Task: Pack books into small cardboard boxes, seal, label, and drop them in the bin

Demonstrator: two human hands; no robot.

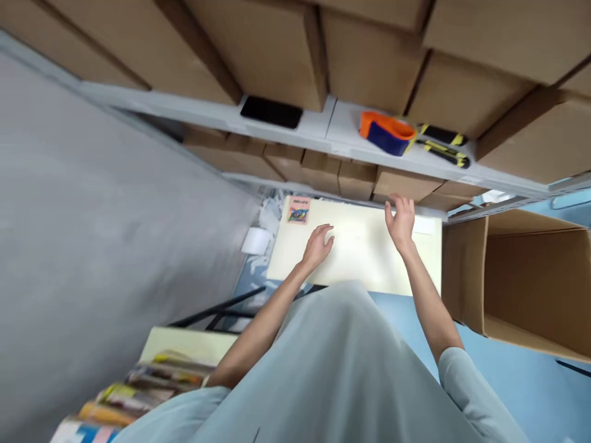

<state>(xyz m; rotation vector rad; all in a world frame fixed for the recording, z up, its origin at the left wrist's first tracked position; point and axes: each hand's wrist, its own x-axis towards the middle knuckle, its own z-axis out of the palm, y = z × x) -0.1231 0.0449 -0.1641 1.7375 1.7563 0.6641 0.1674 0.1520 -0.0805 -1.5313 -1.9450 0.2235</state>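
Observation:
Both hands hover over a cream-coloured tabletop [355,261] and hold nothing. My left hand [318,245] is open, its fingers gently curved and its thumb apart. Just up and left of it, a small pink card with a colourful picture [299,210] lies at the corner of the tabletop. Farther right, my right hand [401,218] is open with fingers raised, close below the shelf's row of small cardboard boxes [357,178]. A white label-like strip [423,226] lies to the right of that hand.
On the shelf edge [341,138] sit a black phone [271,112], an orange and blue band-like roll [390,134] and two black-and-yellow cutters [443,146]. Larger boxes [272,52] stand above. An open carton [530,283] is at right; several colourful packets [143,387] are at lower left.

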